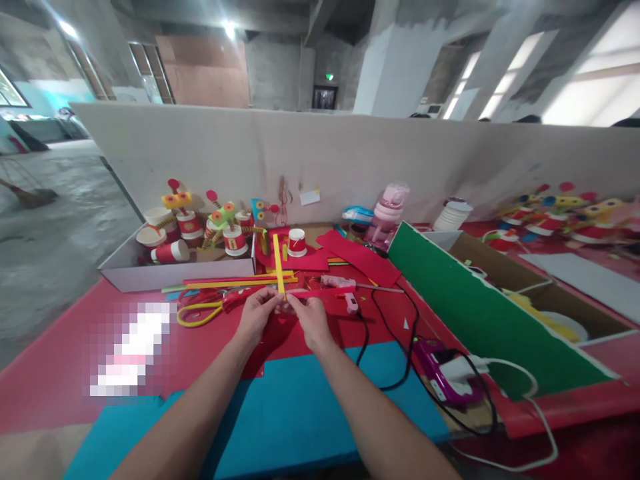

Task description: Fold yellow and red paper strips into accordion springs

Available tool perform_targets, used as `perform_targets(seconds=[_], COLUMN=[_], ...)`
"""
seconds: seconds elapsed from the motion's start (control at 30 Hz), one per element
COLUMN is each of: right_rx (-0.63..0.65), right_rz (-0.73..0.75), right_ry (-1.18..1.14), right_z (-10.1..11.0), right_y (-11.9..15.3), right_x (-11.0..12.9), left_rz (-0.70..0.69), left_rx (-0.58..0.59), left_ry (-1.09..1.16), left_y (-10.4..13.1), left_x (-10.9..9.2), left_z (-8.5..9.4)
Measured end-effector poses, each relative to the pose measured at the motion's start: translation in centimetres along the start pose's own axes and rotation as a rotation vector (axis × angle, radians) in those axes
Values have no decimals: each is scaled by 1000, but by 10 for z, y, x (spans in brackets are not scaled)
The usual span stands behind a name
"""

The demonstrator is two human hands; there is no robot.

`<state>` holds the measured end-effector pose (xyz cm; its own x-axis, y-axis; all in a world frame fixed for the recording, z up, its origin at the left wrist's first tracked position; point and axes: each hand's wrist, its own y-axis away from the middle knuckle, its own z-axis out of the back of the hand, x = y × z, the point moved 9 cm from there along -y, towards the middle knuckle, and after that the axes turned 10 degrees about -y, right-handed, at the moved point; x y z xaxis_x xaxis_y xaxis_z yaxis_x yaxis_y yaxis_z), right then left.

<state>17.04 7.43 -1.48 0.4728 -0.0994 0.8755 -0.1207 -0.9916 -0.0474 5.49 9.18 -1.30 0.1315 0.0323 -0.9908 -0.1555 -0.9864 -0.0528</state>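
Note:
Over the middle of the table, my left hand [261, 309] and my right hand [311, 319] are close together, fingertips pinched where two paper strips meet. The yellow strip [279, 260] stands up and away from my fingers. From the same spot the red strip [327, 292] reaches out to the right. Both hands are closed, and the joint itself is partly covered by fingertips. Just beyond my right hand lies a pink glue gun [351, 303] with a black cord. Scissors with yellow handles [200, 315] rest left of my left hand.
A white box [175, 277] at the left holds several paper-cup figures. A red-banded paper cup [297, 244] stands ahead, near loose strips [240, 283]. To the right are a green-sided box [480, 307] and a purple power strip [440, 380] with cables. Blue sheet [320, 407] lies in front.

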Motion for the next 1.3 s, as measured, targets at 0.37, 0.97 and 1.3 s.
perform_targets(seconds=[0.37, 0.97, 1.3], right_rx=[12, -32, -69], right_rz=[12, 47, 74], right_ry=[25, 107, 148], right_z=[-2, 4, 6], right_y=[1, -1, 1], right_x=[2, 6, 14], left_rz=[-14, -8, -13], left_rx=[-29, 11, 15], left_ry=[-29, -19, -12], left_y=[0, -4, -4], left_x=[-2, 8, 7], left_z=[3, 2, 1])
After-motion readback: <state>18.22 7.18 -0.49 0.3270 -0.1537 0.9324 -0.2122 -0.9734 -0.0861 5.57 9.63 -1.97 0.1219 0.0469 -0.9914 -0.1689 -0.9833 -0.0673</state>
